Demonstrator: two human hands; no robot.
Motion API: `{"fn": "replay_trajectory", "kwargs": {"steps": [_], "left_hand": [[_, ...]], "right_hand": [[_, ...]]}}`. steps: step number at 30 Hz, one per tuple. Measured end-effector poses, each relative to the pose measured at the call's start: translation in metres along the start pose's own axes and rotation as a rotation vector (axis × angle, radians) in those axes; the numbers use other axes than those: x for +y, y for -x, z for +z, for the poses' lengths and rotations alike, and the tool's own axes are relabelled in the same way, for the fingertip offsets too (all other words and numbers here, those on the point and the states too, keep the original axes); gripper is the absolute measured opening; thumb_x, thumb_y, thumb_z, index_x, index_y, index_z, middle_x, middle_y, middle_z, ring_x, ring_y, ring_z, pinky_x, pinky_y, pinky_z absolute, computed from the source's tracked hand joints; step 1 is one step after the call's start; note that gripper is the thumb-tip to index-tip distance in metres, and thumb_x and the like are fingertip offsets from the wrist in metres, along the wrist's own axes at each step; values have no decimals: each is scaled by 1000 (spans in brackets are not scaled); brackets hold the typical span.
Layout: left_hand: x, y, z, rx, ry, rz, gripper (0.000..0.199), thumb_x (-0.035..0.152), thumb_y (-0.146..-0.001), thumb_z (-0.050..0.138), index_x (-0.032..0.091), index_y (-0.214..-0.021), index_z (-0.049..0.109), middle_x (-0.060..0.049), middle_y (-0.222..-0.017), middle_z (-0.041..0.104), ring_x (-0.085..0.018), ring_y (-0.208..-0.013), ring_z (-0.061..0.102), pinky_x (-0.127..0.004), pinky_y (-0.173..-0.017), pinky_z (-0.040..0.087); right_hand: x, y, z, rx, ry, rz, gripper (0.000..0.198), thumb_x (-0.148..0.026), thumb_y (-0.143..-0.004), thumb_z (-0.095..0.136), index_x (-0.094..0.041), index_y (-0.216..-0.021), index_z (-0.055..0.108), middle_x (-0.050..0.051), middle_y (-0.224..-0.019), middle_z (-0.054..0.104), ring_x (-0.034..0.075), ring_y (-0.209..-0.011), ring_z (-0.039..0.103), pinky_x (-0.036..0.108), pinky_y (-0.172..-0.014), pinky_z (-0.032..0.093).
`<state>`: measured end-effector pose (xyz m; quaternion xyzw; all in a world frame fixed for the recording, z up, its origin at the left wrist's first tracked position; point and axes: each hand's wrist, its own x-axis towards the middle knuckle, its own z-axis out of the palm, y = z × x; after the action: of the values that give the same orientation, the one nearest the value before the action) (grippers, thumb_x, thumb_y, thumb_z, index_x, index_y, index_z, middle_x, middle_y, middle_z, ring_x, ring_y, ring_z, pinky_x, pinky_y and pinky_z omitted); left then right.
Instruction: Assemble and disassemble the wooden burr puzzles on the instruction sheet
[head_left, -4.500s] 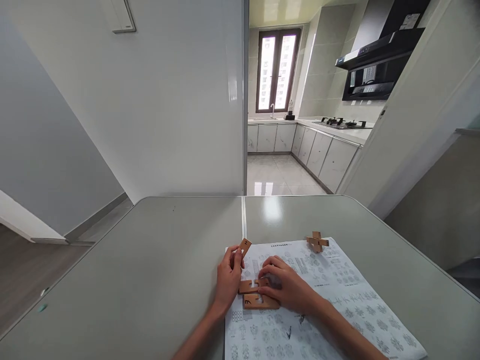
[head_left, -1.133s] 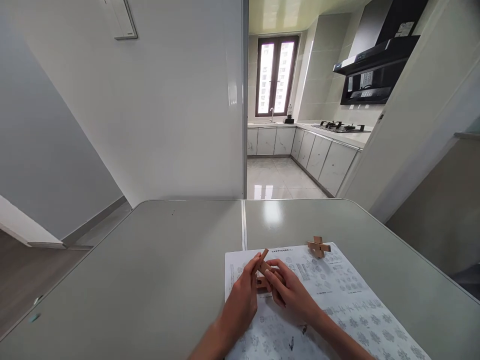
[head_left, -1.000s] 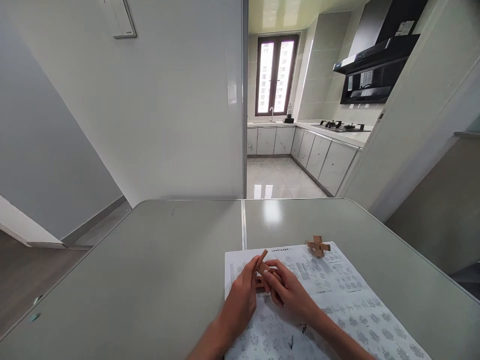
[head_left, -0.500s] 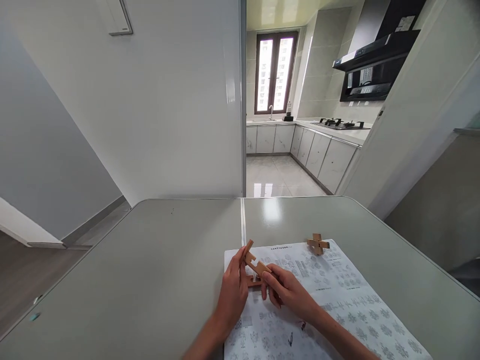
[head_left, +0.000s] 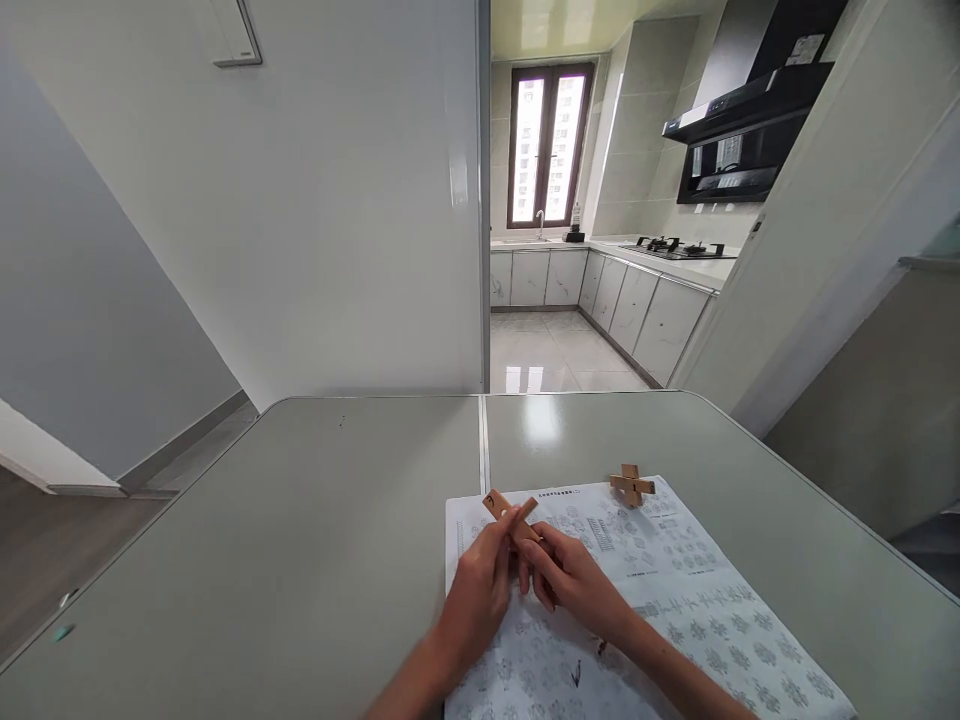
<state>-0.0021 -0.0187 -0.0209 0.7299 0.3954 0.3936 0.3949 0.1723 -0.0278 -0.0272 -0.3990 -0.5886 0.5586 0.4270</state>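
Left hand (head_left: 480,580) gripping wooden stick (head_left: 528,509), right hand (head_left: 568,572) gripping marked bar (head_left: 498,504), crossed over printed sheet (head_left: 697,602); wooden cross (head_left: 631,485) on sheet

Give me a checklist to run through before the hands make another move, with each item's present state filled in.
1. Left hand gripping the crossed wooden pieces: ok.
2. Right hand gripping them too: ok, at the near end.
3. Pieces locked together: cannot tell, fingers hide where they meet.
4. Wooden cross clear of both hands: ok, it sits apart near the sheet's far edge.
5. Printed sheet fully uncovered: not ok, hands and forearms block part of it.
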Motion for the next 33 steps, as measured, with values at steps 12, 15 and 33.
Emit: {"fn": "replay_trajectory", "kwargs": {"steps": [12, 15, 33], "left_hand": [[-11, 7, 6, 10, -98, -13, 40, 31, -108, 36, 26, -146, 45, -6, -101, 71, -20, -87, 69, -36, -86, 57], [-9, 7, 8, 10, -131, -13, 38, 29, -108, 34, 25, -144, 44, -7, -104, 71, -20, -88, 69, -36, -86, 57], [-1, 4, 8, 12, -71, 24, 34, 28, -109, 33, 25, -138, 50, -7, -109, 70, -17, -88, 68, -32, -83, 56]], "right_hand": [[-3, 1, 1, 16, 16, -22, 47, -66, -100, 47, -23, -81, 50, -2, -67, 63, 9, -41, 44, 26, -46, 34], [-2, 1, 1, 13, 26, -17, 46, -66, -100, 47, -23, -81, 48, -3, -66, 63, 10, -41, 45, 27, -46, 35], [-4, 4, 1, 8, -4, -16, 45, -65, -101, 48, -22, -86, 49, -3, -65, 63, 9, -40, 46, 25, -45, 34]]}}
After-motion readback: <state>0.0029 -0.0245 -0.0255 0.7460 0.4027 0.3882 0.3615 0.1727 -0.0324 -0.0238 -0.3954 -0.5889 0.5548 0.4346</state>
